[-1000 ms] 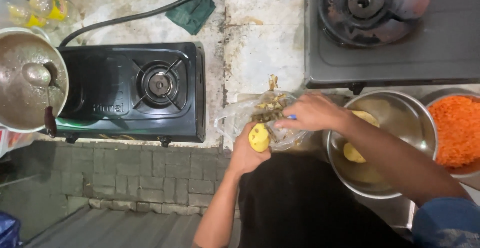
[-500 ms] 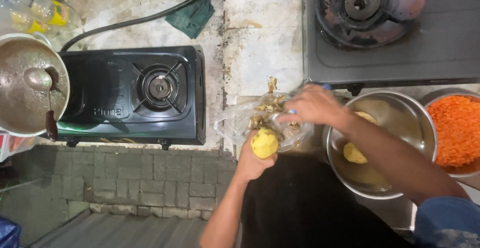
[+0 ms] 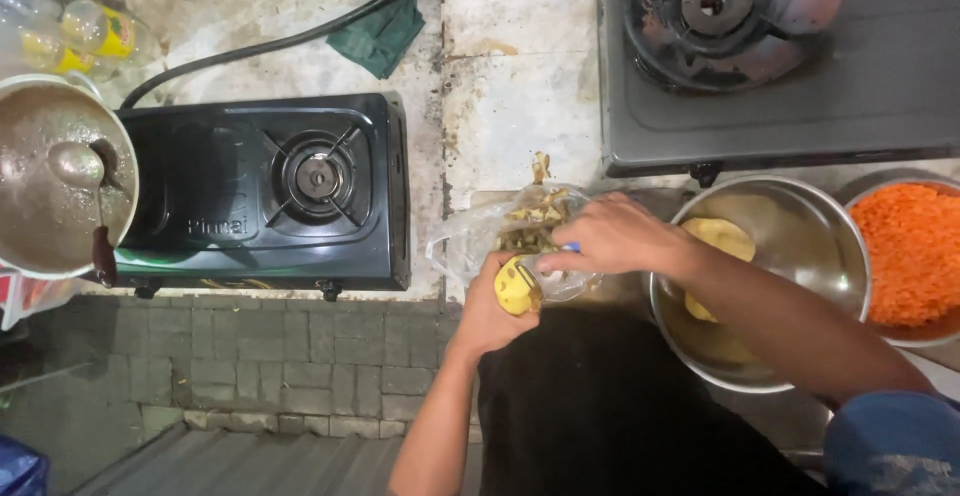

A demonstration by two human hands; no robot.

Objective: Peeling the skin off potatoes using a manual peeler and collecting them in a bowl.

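Pot: at nine o'clock I see a round metal pot (image 3: 45, 181) of brownish liquid with a ladle (image 3: 80, 171) resting in it, at the far left edge.
Bottles: at ten o'clock, plastic bottles (image 3: 95, 36) lie on the stone surface (image 3: 520, 96).
Black stove: just right of the pot, a single-burner black stove (image 3: 265, 196) sits on the surface, a black hose (image 3: 270, 41) running off toward twelve o'clock.
Cloth: a dark green cloth (image 3: 380, 34) lies at eleven o'clock, beyond the stove.
Bag: near the centre, a clear plastic bag (image 3: 470, 241) holds peelings (image 3: 535, 218).
Left hand: my left hand (image 3: 490, 316) sits at six o'clock of the bag, fingers wrapped round a yellow potato (image 3: 515, 286), partly peeled, at the bag's near edge.
Right hand: my right hand (image 3: 615, 236) is directly right of the potato, fingers closed on a small blue-handled tool (image 3: 568, 249) that touches the potato; I cannot tell its blade.
Steel bowl: at three o'clock, a steel bowl (image 3: 800, 226) under my right forearm holds peeled yellow pieces (image 3: 725, 241).
Orange bowl: touching it at far right, a bowl of orange lentils (image 3: 910, 251).
Grey stove: at one o'clock, a grey stove (image 3: 770, 46) with one burner.
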